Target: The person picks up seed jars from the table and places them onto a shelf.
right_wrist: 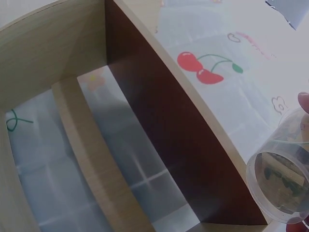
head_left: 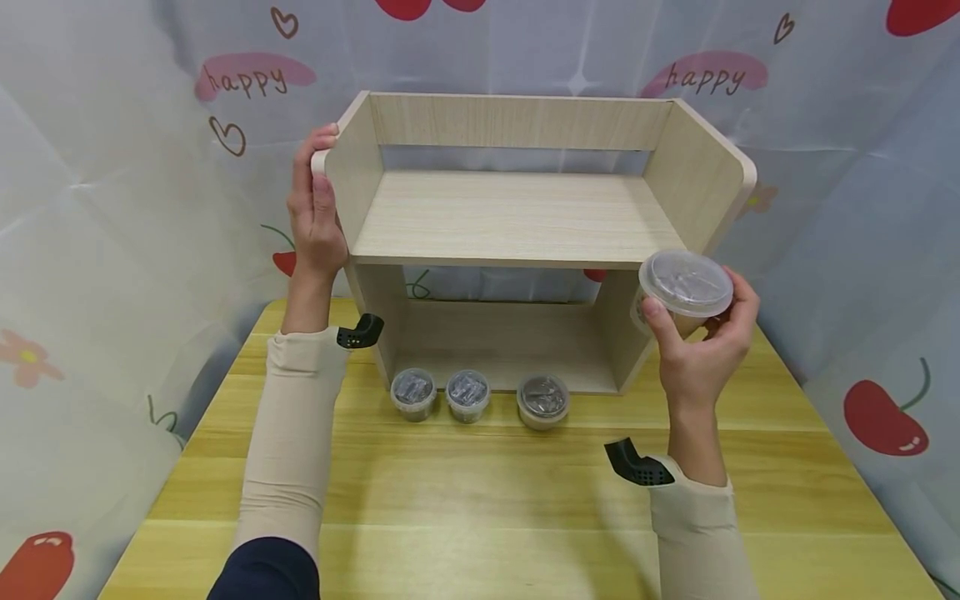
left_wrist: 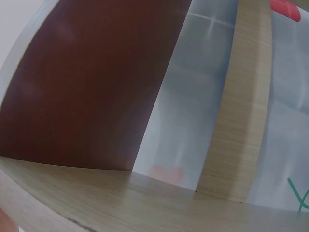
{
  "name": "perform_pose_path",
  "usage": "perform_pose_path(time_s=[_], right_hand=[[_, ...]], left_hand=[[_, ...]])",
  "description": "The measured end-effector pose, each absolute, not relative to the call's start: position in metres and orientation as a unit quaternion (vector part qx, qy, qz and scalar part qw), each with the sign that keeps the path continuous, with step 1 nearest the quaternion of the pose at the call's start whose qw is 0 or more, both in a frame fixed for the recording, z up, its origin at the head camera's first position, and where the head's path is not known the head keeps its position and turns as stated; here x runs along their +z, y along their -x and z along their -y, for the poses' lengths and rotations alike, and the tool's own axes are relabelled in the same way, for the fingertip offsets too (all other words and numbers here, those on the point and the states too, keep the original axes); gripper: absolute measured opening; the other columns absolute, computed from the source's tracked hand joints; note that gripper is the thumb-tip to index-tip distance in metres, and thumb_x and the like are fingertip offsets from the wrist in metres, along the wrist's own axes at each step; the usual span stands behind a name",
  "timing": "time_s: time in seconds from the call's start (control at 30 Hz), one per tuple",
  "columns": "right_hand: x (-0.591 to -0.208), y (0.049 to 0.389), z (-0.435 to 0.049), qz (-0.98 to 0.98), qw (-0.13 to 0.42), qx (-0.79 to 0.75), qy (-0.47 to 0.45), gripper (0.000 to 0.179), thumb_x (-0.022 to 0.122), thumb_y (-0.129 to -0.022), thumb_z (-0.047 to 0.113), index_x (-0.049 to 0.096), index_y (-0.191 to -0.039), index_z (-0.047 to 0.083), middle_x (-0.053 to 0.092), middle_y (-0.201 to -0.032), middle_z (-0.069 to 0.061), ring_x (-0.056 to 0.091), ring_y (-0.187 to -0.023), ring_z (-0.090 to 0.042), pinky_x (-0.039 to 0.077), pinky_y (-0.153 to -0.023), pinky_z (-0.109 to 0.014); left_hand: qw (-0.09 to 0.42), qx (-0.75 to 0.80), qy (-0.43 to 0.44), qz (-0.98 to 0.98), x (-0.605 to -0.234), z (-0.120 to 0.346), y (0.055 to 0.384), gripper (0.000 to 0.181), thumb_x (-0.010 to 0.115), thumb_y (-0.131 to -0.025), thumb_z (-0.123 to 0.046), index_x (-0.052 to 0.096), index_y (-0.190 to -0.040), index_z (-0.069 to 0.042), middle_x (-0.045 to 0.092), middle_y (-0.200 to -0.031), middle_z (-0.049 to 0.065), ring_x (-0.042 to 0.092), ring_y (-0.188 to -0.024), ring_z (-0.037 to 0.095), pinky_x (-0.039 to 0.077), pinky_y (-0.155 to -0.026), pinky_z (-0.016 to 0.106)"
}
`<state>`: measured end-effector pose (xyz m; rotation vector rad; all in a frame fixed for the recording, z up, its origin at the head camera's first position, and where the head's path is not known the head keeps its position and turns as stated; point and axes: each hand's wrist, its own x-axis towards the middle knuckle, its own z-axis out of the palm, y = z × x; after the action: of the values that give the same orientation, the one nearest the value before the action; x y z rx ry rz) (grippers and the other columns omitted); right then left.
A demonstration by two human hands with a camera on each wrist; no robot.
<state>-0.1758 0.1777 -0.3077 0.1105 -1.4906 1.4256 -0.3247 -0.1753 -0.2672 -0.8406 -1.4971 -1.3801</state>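
My left hand (head_left: 318,217) grips the upper edge of the left side panel (head_left: 352,158) of a pale wooden two-tier shelf (head_left: 517,212), thumb on the front side and fingers behind. In the left wrist view only a bit of a finger (left_wrist: 6,223) shows at the lower left corner. My right hand (head_left: 708,354) holds a round clear plastic tub (head_left: 686,283) with a translucent lid, thumb on the near side and fingers round the far side. The tub is in the air before the shelf's right panel. In the right wrist view, the tub (right_wrist: 280,181) is partly cut off.
Three smaller lidded tubs stand in a row at the shelf's front foot: a left one (head_left: 413,393), a middle one (head_left: 468,395) and a wider right one (head_left: 543,401). The shelf stands on a yellow wooden table (head_left: 480,517). A printed curtain (head_left: 480,50) hangs behind.
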Motion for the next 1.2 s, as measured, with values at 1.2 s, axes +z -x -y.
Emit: perform_pose_path(time_s=[1.2], right_hand=[[-0.290,0.190,-0.174,0.641,0.503,0.579,-0.045,0.078,0.084,-0.066,0.033,0.053,-0.128,-0.004,0.058,-0.112,0.004,0.053,-0.099,-0.013,0.040,-0.075,-0.022]], left_hand=[[0.444,-0.568,0.331,0.609,-0.267,0.176,0.323,0.040,0.030,-0.090,0.002,0.039,-0.126,0.016,0.049,-0.138,0.019,0.047,-0.124,0.025,0.044,-0.096,0.032]])
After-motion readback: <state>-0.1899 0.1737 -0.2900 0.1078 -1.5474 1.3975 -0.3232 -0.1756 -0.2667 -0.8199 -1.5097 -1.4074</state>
